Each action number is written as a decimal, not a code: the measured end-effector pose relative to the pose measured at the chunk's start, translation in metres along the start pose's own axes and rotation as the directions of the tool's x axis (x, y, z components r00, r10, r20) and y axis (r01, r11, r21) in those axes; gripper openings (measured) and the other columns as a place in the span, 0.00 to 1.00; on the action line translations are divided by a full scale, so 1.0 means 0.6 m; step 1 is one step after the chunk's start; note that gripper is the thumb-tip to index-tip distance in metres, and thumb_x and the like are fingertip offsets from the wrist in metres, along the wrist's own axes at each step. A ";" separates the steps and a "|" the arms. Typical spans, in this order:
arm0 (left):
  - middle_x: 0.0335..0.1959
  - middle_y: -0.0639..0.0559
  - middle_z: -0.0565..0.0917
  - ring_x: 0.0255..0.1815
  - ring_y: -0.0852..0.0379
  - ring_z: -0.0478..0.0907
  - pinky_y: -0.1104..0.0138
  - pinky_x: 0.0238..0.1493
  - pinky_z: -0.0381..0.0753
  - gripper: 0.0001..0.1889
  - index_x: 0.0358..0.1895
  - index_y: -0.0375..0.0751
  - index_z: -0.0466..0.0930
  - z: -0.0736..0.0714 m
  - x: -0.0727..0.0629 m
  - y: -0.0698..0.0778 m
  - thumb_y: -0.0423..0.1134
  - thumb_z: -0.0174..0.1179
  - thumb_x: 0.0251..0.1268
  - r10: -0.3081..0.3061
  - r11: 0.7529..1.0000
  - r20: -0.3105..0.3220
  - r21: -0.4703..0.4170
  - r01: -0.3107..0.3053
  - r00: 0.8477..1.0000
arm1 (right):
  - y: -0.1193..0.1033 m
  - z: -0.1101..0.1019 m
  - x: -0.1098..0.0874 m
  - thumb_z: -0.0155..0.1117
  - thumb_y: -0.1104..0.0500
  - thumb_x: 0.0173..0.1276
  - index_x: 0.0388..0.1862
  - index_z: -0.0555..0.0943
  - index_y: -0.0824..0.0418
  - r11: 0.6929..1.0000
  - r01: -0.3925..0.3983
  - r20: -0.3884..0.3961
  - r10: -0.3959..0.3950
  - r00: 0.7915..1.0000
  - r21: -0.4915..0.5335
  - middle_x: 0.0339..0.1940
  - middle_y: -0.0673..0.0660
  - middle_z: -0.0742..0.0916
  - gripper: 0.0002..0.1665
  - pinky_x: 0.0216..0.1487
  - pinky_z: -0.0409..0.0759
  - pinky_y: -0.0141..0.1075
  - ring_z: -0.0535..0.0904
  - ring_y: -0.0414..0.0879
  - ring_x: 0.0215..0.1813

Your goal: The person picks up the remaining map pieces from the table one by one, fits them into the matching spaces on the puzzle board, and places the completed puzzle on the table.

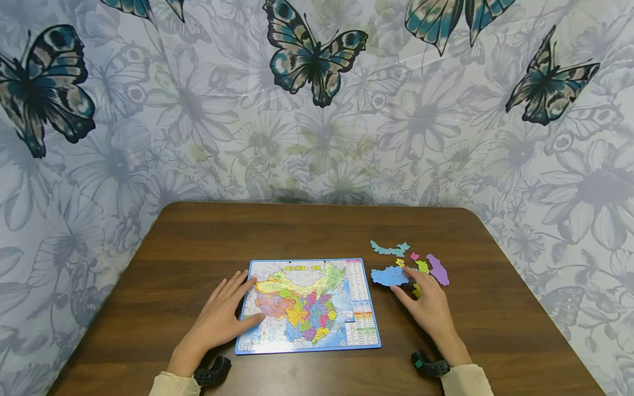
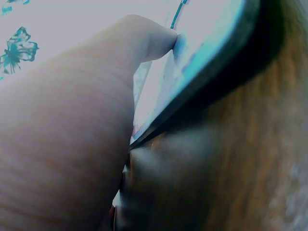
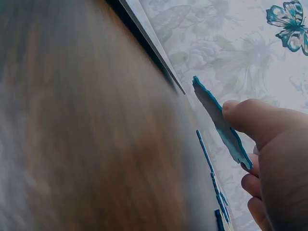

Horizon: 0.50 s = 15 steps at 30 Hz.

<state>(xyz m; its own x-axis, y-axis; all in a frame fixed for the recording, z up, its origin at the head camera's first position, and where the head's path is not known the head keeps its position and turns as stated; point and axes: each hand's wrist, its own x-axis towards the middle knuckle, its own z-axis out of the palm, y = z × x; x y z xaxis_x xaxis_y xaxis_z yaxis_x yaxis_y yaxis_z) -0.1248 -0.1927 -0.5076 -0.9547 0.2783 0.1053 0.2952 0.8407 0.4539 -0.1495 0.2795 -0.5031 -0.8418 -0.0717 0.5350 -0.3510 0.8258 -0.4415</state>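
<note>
A map puzzle board with coloured regions lies on the table. My left hand rests at its left edge with fingers spread and fairly straight, the thumb over the board's face. In the left wrist view the thumb tip touches the board near its rim. To the right of the board, my right hand pinches a blue puzzle piece between thumb and fingers. The right wrist view shows this blue piece tilted and raised above the tabletop, its grey underside visible.
Around the right hand lie loose pieces: a long light-blue one, a purple one, a small pink one, and several yellow or green ones. The wooden table ends against a butterfly-patterned cloth behind.
</note>
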 end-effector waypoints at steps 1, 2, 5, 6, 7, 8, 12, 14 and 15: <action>0.83 0.42 0.59 0.84 0.39 0.52 0.41 0.81 0.47 0.47 0.78 0.44 0.67 0.000 0.000 0.000 0.69 0.65 0.62 0.001 1.000 -0.001 0.000 -0.001 1.000 | -0.002 0.000 0.000 0.84 0.58 0.55 0.59 0.84 0.66 1.000 -0.003 0.002 0.003 1.000 0.002 0.52 0.62 0.89 0.33 0.54 0.81 0.56 0.83 0.57 0.53; 0.83 0.42 0.59 0.84 0.39 0.52 0.42 0.81 0.47 0.47 0.78 0.44 0.67 -0.001 -0.001 0.000 0.69 0.65 0.62 0.002 1.000 -0.001 -0.001 -0.002 1.000 | -0.003 0.000 0.000 0.84 0.58 0.55 0.59 0.84 0.66 1.000 -0.006 0.003 0.006 1.000 0.005 0.52 0.62 0.89 0.33 0.54 0.81 0.56 0.83 0.57 0.53; 0.83 0.42 0.59 0.84 0.39 0.52 0.42 0.81 0.47 0.48 0.78 0.44 0.66 -0.001 -0.001 0.000 0.69 0.64 0.62 0.003 1.000 0.000 -0.001 -0.003 1.000 | -0.007 0.001 0.000 0.84 0.58 0.55 0.59 0.84 0.65 1.000 -0.005 -0.001 0.005 1.000 0.011 0.52 0.61 0.89 0.32 0.54 0.80 0.54 0.83 0.56 0.54; 0.83 0.42 0.59 0.84 0.39 0.52 0.42 0.81 0.47 0.48 0.78 0.44 0.66 -0.001 -0.001 0.000 0.69 0.64 0.62 0.003 1.000 0.001 -0.001 -0.003 1.000 | -0.009 0.002 0.000 0.84 0.58 0.55 0.59 0.84 0.65 1.000 -0.005 -0.003 0.005 1.000 0.016 0.52 0.61 0.89 0.32 0.55 0.79 0.53 0.83 0.55 0.54; 0.83 0.42 0.59 0.84 0.39 0.52 0.42 0.81 0.47 0.48 0.79 0.44 0.66 -0.001 -0.001 0.000 0.69 0.64 0.62 0.004 1.000 0.000 -0.001 -0.004 1.000 | -0.010 0.003 0.000 0.84 0.58 0.55 0.58 0.84 0.65 1.000 -0.006 -0.006 0.006 1.000 0.020 0.52 0.60 0.89 0.32 0.55 0.79 0.52 0.83 0.55 0.54; 0.83 0.42 0.59 0.84 0.39 0.52 0.42 0.82 0.47 0.48 0.79 0.44 0.66 -0.001 -0.001 0.000 0.70 0.64 0.62 0.005 1.000 0.002 0.001 -0.005 1.000 | -0.012 0.004 0.000 0.84 0.58 0.54 0.58 0.84 0.65 1.000 -0.007 -0.008 0.007 1.000 0.026 0.52 0.60 0.89 0.32 0.55 0.78 0.51 0.83 0.55 0.55; 0.83 0.42 0.59 0.84 0.40 0.52 0.42 0.82 0.47 0.48 0.79 0.44 0.66 -0.001 0.000 -0.001 0.70 0.63 0.63 0.009 1.000 0.000 0.000 -0.009 1.000 | -0.018 0.009 0.000 0.85 0.58 0.54 0.58 0.85 0.64 0.999 -0.005 -0.009 0.005 1.000 0.044 0.53 0.58 0.89 0.32 0.56 0.77 0.46 0.82 0.54 0.56; 0.83 0.42 0.59 0.84 0.40 0.52 0.42 0.82 0.47 0.48 0.79 0.44 0.66 -0.001 0.000 -0.001 0.70 0.63 0.63 0.009 1.000 0.000 -0.001 -0.009 1.000 | -0.021 0.012 0.000 0.85 0.58 0.54 0.58 0.85 0.63 0.999 0.000 -0.007 0.001 1.000 0.054 0.54 0.58 0.89 0.32 0.56 0.77 0.42 0.82 0.53 0.56; 0.83 0.42 0.59 0.84 0.39 0.52 0.42 0.82 0.47 0.48 0.79 0.44 0.66 -0.001 -0.001 -0.001 0.70 0.64 0.63 0.008 1.000 -0.001 -0.004 -0.008 1.000 | -0.022 0.013 0.000 0.85 0.58 0.54 0.58 0.85 0.63 0.998 0.003 -0.006 -0.003 1.000 0.060 0.54 0.58 0.89 0.32 0.55 0.77 0.40 0.82 0.52 0.56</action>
<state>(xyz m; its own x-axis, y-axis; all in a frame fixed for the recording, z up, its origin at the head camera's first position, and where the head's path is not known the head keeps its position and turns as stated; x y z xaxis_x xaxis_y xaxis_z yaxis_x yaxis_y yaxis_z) -0.1245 -0.1935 -0.5070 -0.9523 0.2848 0.1096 0.3027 0.8367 0.4563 -0.1481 0.2640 -0.5029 -0.8382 -0.0707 0.5408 -0.3776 0.7907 -0.4819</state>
